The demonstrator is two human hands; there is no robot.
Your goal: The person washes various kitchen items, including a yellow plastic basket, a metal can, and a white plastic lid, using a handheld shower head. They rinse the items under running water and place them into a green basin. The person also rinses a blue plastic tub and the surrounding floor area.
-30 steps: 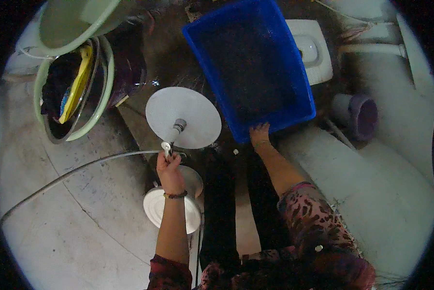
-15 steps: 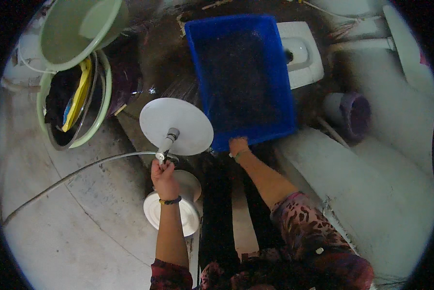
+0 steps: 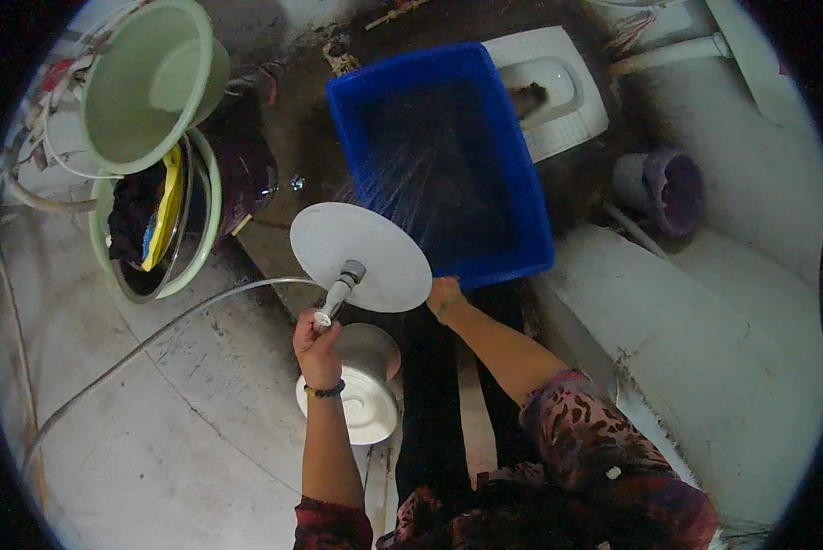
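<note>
My left hand point(image 3: 316, 350) is closed round the handle of a large round white shower head point(image 3: 361, 252). A grey hose point(image 3: 169, 323) runs from it to the lower left. Thin streams of water spray from the far side of the disc into a deep blue plastic tub point(image 3: 538, 211). At the tub's near edge, my right hand point(image 3: 444, 295) grips the rim; the shower disc partly covers its fingers. The inside of the tub looks dark, and I cannot make out what lies in it.
A squat toilet point(image 3: 572, 124) lies partly under the tub's right side. To the right stands a purple-lined bucket point(image 3: 673, 197). Green basins point(image 3: 212, 215) are stacked at left, with dark cloth and a yellow packet. A white lidded bin point(image 3: 366, 417) stands below my left hand.
The shower head has shifted right, and its spray now falls into the tub instead of left of it. The tub has turned slightly and sits further left in view, my right hand still on its rim.
</note>
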